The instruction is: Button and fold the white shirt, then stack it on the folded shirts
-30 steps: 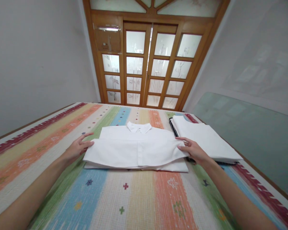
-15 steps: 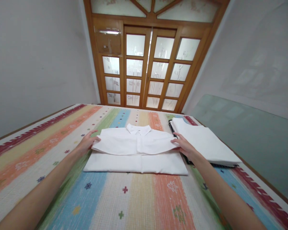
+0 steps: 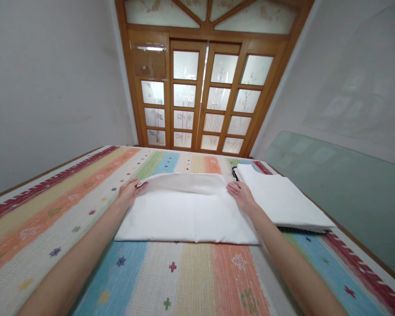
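A white collared shirt [image 3: 191,217], folded into a wide rectangle, lies on the striped cloth in front of me. My left hand [image 3: 129,192] grips the far left corner of its upper layer, fingers closed on the fabric. At the far right corner, my right hand [image 3: 241,194] pinches the same layer, thumb and fingers pressed together. Between the two hands the layer's edge is raised and bows a little, with a shaded band below it. The collar is hidden behind or under this layer.
To the right lies a stack of folded white clothes [image 3: 286,199] with a black-edged item beneath. The striped cloth [image 3: 158,272] covers the surface under everything. A pale green panel [image 3: 342,175] leans by the right wall. Wooden glazed doors [image 3: 200,96] stand at the back.
Both hands have moved the shirt's upper layer up and away from me, the right hand also slightly left. The collar and front placket, visible before, are now covered.
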`<state>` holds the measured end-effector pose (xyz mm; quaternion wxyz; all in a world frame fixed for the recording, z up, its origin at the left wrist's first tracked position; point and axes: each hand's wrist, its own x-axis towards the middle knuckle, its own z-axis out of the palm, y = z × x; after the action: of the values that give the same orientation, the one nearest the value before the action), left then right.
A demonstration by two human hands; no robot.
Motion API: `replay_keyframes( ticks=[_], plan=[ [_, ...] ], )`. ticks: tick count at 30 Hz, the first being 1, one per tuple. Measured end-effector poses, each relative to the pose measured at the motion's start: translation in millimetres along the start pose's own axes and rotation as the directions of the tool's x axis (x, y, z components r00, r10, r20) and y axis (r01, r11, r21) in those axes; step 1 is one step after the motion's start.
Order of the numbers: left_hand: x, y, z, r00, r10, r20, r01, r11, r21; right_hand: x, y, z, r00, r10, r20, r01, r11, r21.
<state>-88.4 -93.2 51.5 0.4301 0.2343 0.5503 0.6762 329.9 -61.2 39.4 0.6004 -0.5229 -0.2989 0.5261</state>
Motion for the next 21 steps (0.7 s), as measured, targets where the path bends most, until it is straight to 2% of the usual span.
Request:
replay_keyframes(
  ticks=[2, 3, 4, 6, 8, 9, 10, 12, 13, 16, 18, 21],
  plan=[
    [4, -5, 6.8, 1.0, -0.005, -0.009, 0.005, 0.999, 0.043, 1, 9, 2, 0.997, -0.068, -0.025, 0.064, 0.99, -0.129],
    [4, -8, 8.8, 1.0, -0.001, -0.012, 0.001, 0.998, 0.068, 0, 15, 3, 0.991, -0.136, -0.006, 0.129, 0.955, -0.266],
    [4, -12, 9.6, 1.0, 0.008, -0.022, -0.006, 0.996, 0.094, 0, 21, 2, 0.976, -0.211, 0.045, 0.21, 0.882, -0.422],
    [1, -21, 8.1, 0.999, 0.038, -0.028, -0.034, 0.989, 0.147, -3, 32, 1, 0.929, -0.311, 0.2, 0.364, 0.669, -0.648],
    [-5, -30, 2.9, 0.988, 0.141, 0.071, -0.156, 0.937, 0.313, -7, 43, -2, 0.86, -0.345, 0.375, 0.5, 0.431, -0.751],
    [-9, -34, -0.4, 0.965, 0.201, 0.17, -0.256, 0.866, 0.43, -9, 48, -4, 0.825, -0.343, 0.449, 0.551, 0.314, -0.773],
    [-12, -38, -4.0, 0.925, 0.243, 0.292, -0.37, 0.755, 0.542, -12, 51, -6, 0.794, -0.33, 0.509, 0.586, 0.197, -0.786],
    [-18, -44, -11.0, 0.826, 0.233, 0.513, -0.557, 0.482, 0.677, -18, 56, -10, 0.754, -0.276, 0.596, 0.611, -0.035, -0.791],
    [-21, -45, -14.4, 0.793, 0.199, 0.576, -0.604, 0.381, 0.7, -21, 58, -13, 0.751, -0.254, 0.61, 0.606, -0.102, -0.789],
    [-29, -48, -25.5, 0.751, 0.114, 0.65, -0.658, 0.202, 0.725, -35, 60, -22, 0.732, -0.235, 0.64, 0.606, -0.204, -0.769],
    [-35, -49, -34.6, 0.74, 0.109, 0.664, -0.672, 0.142, 0.727, -47, 63, -30, 0.706, -0.257, 0.66, 0.619, -0.229, -0.751],
    [-45, -51, -50.0, 0.738, 0.156, 0.656, -0.673, 0.098, 0.733, -68, 67, -43, 0.684, -0.307, 0.661, 0.616, -0.241, -0.75]
  ],
)
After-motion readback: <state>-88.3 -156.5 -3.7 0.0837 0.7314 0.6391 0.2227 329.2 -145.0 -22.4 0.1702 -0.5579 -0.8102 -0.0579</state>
